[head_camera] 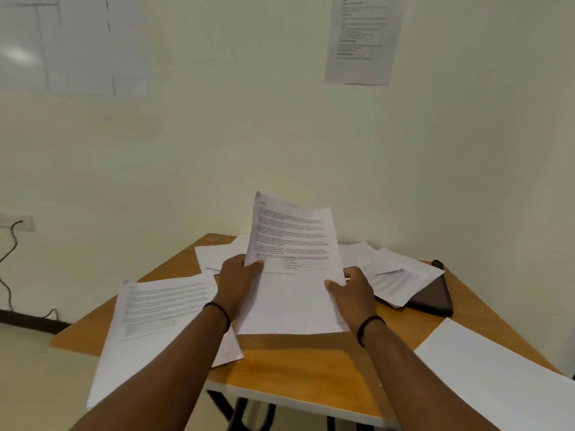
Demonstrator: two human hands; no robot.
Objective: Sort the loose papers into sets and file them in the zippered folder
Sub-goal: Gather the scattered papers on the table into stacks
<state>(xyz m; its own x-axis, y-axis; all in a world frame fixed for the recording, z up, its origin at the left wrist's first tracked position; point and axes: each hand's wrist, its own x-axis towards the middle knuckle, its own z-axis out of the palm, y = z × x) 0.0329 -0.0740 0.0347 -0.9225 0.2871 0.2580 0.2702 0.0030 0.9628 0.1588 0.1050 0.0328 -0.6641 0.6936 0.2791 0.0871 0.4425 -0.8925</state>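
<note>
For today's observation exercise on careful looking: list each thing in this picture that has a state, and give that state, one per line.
Printed white sheet: held up, tilted, off the table.
Left hand: gripping the sheet's left edge.
Right hand: gripping its right edge.
Dark flat folder: lying flat, partly under papers; zip not visible.
Loose white papers: scattered, overlapping.
Wooden table: cluttered.

A wooden table is set against a pale wall, with black legs seen beneath its near edge. A printed notice is fixed high on the wall at the right. A whiteboard is mounted at upper left. At far left a socket is seen, and a dark cable is trailed down from it to a black skirting.
</note>
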